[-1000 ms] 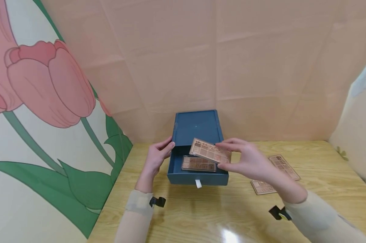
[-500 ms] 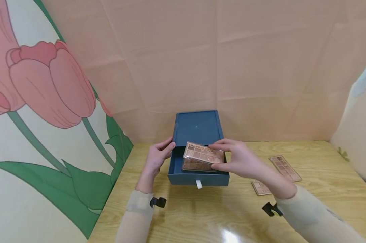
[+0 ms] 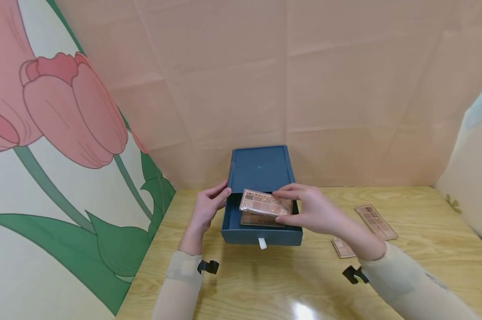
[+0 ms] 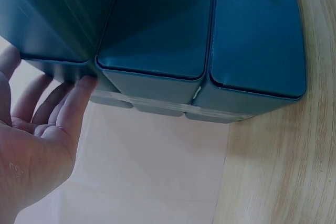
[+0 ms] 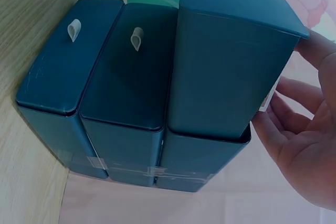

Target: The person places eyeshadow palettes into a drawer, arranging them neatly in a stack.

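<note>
My right hand pinches an eyeshadow palette between thumb and fingers, tilted over the pulled-out top drawer of a blue drawer unit. A second eyeshadow palette lies in the drawer, partly covered by the held one. In the right wrist view, only an edge of the held palette shows beside the drawer wall. My left hand rests its fingertips and thumb on the unit's left side near the front corner. In the left wrist view, the left hand's fingers touch the blue side, nearly straight.
Two more eyeshadow palettes lie on the wooden table at the right: one palette farther back, another palette partly behind my right forearm. Two shut drawers with white pull tabs sit below the open one. A pink wall covering stands behind.
My right hand has moved left and slightly forward with the palette, bringing it more over the drawer and the palette inside. The left hand has stayed in place.
</note>
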Action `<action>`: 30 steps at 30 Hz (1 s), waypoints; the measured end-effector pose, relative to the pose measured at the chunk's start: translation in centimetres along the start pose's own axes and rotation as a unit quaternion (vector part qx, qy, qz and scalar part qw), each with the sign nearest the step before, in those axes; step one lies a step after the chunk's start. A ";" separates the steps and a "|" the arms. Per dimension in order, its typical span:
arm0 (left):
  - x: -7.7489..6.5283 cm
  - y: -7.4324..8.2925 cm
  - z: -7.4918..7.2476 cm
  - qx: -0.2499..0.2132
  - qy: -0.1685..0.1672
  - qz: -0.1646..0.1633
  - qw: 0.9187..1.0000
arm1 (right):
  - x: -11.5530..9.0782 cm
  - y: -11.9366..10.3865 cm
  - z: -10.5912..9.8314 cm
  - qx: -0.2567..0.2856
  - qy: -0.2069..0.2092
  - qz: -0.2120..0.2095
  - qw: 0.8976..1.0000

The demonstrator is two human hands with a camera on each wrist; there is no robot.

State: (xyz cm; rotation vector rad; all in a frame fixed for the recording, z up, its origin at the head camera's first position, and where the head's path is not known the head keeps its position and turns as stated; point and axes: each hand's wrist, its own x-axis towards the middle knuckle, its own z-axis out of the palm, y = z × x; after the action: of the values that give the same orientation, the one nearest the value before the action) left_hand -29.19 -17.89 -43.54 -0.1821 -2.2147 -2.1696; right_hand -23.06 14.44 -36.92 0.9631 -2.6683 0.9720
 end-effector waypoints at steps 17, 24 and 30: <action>0.1 -0.1 0.3 -0.005 0.002 0.005 1.000 | 0.6 0.3 1.0 -0.044 -0.030 -0.031 0.998; 0.0 0.2 0.2 0.008 -0.001 -0.005 1.000 | 0.9 0.2 1.0 -0.087 -0.046 -0.044 0.994; -0.1 0.4 -0.1 0.011 -0.009 -0.010 1.000 | 1.0 0.0 1.1 -0.089 -0.055 -0.040 0.994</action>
State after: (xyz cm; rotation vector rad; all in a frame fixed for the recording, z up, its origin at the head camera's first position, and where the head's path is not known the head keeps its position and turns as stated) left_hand -29.08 -18.04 -43.13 -0.1803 -2.2576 -2.1620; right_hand -23.79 13.22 -37.41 1.1035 -2.7227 0.6704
